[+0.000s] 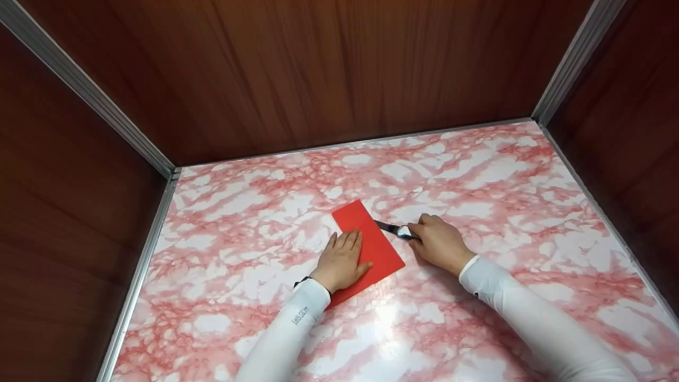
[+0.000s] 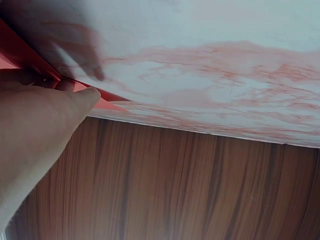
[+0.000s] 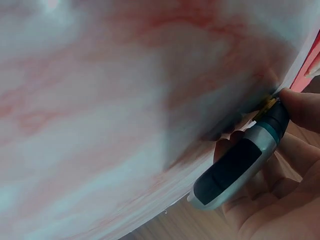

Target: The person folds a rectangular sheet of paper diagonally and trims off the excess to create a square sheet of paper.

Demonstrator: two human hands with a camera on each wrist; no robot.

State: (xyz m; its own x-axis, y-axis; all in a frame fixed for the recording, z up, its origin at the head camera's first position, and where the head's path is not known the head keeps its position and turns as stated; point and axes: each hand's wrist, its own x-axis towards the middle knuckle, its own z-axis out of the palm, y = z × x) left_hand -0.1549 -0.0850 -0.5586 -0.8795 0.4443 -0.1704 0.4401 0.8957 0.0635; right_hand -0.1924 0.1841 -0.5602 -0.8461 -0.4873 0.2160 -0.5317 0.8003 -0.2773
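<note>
A red sheet of paper (image 1: pixel 379 249), seemingly folded in layers in the left wrist view, lies slanted on the marbled table. My left hand (image 1: pixel 341 262) presses flat on it with the fingers extended. In the left wrist view the thumb (image 2: pixel 87 97) rests against the red paper (image 2: pixel 107 104). To the right, my right hand (image 1: pixel 440 241) grips a knife (image 1: pixel 404 232) by its handle, and the dark blade reaches the paper's right edge. The right wrist view shows the knife's grey and dark handle (image 3: pixel 235 167) with a teal collar; its blade is hidden there.
The table (image 1: pixel 238 239) has a pink and white marbled top. Dark wood-grain panels (image 1: pixel 318 74) stand behind it and at both sides, with metal strips (image 1: pixel 95 85) along the corners. Light glares on the tabletop near the front.
</note>
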